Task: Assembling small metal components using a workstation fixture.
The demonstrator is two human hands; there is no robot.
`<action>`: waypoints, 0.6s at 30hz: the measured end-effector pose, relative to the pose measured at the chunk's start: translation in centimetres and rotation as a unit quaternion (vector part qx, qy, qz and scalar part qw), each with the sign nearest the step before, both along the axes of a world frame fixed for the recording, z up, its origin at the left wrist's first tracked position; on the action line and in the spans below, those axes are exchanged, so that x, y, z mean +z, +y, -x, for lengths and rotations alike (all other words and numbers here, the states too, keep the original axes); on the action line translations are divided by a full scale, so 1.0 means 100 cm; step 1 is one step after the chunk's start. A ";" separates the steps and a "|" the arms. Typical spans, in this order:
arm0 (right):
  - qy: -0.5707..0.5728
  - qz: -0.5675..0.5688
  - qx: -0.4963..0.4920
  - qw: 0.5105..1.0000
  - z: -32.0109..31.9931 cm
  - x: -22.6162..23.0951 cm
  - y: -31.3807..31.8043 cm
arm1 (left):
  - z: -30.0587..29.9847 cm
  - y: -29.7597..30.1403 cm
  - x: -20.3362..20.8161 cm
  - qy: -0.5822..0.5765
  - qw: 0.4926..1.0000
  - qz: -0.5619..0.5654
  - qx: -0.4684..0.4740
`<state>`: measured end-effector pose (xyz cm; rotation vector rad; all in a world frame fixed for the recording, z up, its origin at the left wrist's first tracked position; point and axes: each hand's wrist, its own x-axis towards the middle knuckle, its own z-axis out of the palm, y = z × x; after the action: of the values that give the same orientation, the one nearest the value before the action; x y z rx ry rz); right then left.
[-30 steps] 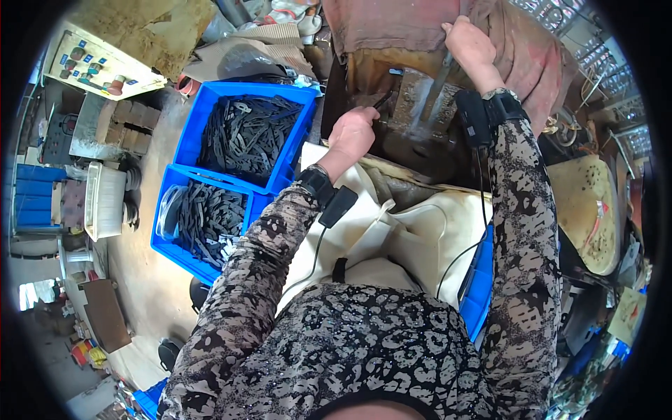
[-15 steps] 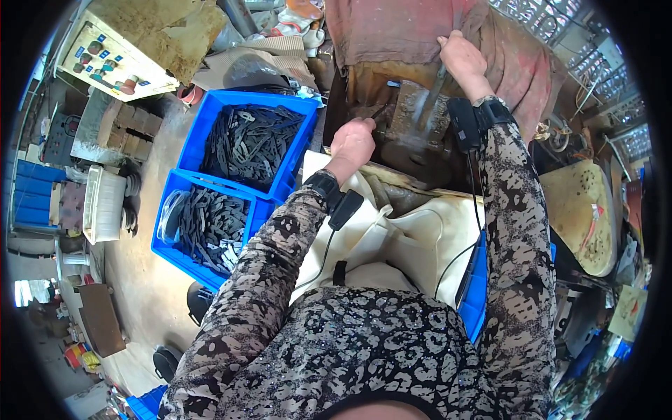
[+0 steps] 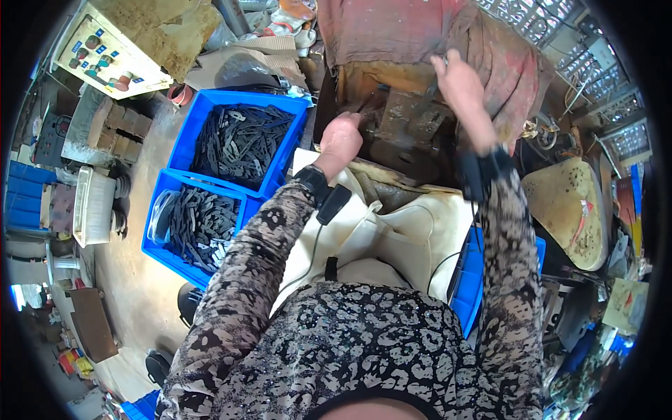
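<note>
My left hand (image 3: 341, 136) is closed at the near left edge of the machine's recess, around a thin dark rod-like piece that points into the recess. My right hand (image 3: 462, 85) is raised at the recess's right side, in front of the red cloth (image 3: 392, 31). Its fingers are closed on a dark bar (image 3: 428, 91), blurred by motion, which slants down toward a wet-looking brown metal block (image 3: 402, 115). Below the block the recess is dark, and details there cannot be made out. Cream sheeting (image 3: 399, 238) spreads over my lap, up to the recess's near edge.
Left of me, a blue bin (image 3: 187, 133) and a second blue bin (image 3: 155, 234) hold many dark flat metal strips. A control box (image 3: 105, 59) with knobs stands at the far left. On the right are a worn yellowish seat-like board (image 3: 567, 210) and a blue crate (image 3: 467, 294).
My right hand has come down and nearer to me, with the bar in it. The pale blur over the metal block is gone. My left hand stays at the recess edge; the whole view has shifted slightly.
</note>
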<state>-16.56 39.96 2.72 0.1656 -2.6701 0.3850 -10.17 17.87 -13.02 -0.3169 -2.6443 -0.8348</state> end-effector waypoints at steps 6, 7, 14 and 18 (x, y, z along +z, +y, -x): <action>0.023 0.027 0.117 0.992 -0.139 -0.039 -0.010 | 0.020 -0.010 0.007 0.059 0.998 0.005 -0.028; 0.029 0.036 0.132 0.990 -0.158 -0.051 -0.009 | 0.025 -0.007 0.007 0.061 0.997 0.029 -0.047; -0.067 0.029 0.163 0.984 -0.225 -0.083 -0.010 | 0.047 0.008 -0.001 -0.026 0.967 0.207 -0.148; -0.101 0.027 0.174 0.979 -0.237 -0.087 -0.010 | 0.056 0.012 -0.011 -0.111 0.931 0.298 -0.178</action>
<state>7.15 38.94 -6.03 0.6127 -2.8250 0.6128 -15.73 19.05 -14.13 -0.9240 -3.0555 -0.1279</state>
